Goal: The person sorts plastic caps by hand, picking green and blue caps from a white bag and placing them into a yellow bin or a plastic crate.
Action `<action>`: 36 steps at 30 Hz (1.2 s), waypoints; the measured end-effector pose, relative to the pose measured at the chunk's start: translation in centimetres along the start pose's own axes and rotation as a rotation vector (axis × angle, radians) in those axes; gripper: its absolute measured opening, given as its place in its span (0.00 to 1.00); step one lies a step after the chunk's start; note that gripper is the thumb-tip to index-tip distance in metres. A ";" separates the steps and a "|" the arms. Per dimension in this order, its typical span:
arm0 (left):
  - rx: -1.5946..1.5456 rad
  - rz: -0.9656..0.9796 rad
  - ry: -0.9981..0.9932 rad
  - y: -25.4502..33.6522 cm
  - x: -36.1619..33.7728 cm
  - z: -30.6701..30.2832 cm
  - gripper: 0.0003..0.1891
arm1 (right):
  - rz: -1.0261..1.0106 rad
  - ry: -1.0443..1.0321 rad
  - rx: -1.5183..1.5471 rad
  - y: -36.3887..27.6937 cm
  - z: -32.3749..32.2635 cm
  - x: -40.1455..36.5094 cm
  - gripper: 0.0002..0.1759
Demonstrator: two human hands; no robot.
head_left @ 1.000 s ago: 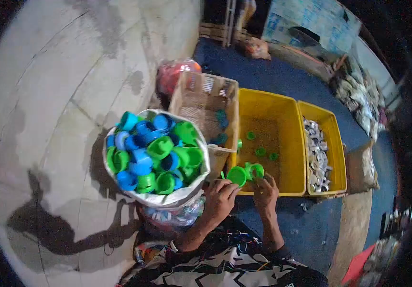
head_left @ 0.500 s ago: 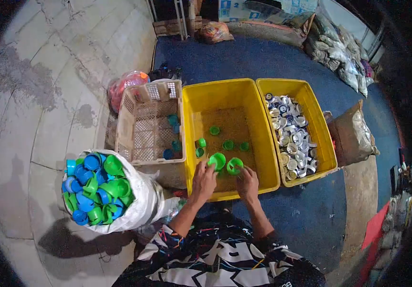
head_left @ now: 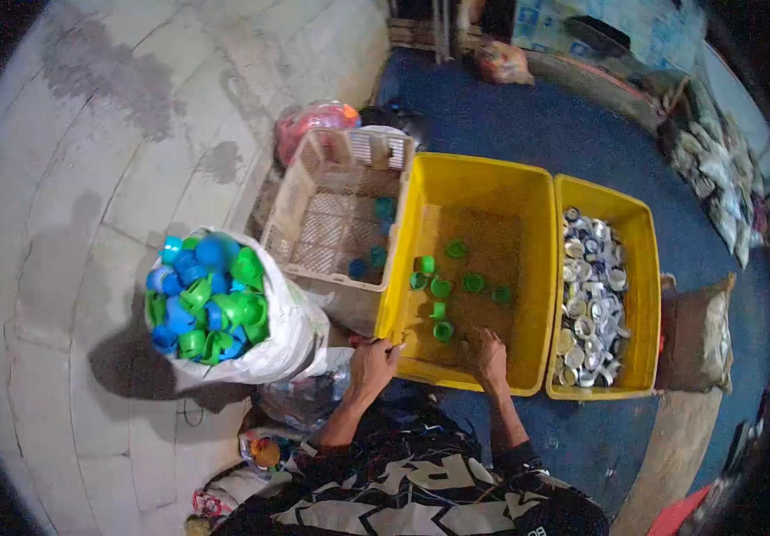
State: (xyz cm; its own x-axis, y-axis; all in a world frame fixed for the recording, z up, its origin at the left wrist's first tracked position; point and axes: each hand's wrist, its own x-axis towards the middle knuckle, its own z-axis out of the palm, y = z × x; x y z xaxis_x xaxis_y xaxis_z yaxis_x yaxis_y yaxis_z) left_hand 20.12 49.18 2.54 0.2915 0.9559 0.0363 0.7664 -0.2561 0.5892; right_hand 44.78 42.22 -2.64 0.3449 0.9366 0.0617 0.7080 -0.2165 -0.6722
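Observation:
My left hand is at the near left corner of the middle yellow bin, fingers loosely bent, with no cap visible in it. My right hand hovers over the bin's near edge, fingers partly spread, apparently holding nothing. Between and beyond my hands, several green plastic caps lie on the brown bin floor; a green cap is the nearest. On the left, a white sack is heaped with blue and green caps. A blurred blue cap shows at the top of that heap, seemingly in motion.
A pale perforated crate with a few blue-green pieces adjoins the bin's left side. To the right, another yellow bin holds silvery and white caps. A brown sack stands beyond it. Clear plastic lies by my left forearm.
Both hands have let go of the green cups they held, and more green pieces lie in the bin. My hands have drawn back toward the near edge. The view has shifted left.

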 end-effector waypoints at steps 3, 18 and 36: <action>-0.022 -0.057 0.023 -0.3 -1.5 -3.2 0.18 | -0.075 -0.064 0.062 -3.4 0.0 1.0 0.23; -0.051 0.042 0.687 -4.5 -8.8 -24.5 0.09 | -0.565 -0.069 0.312 -26.6 5.5 3.2 0.14; 0.421 0.018 0.428 -14.5 -4.3 -36.5 0.21 | -1.291 -0.218 0.011 -52.4 7.2 7.8 0.22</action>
State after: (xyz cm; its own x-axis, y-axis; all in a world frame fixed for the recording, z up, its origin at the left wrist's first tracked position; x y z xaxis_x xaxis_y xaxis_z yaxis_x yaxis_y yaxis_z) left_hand -13.11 54.03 23.28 0.1172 0.9014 0.4168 0.9497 -0.2244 0.2184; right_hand 5.90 62.84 27.77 -0.6811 0.4916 0.5426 0.4461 0.8663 -0.2248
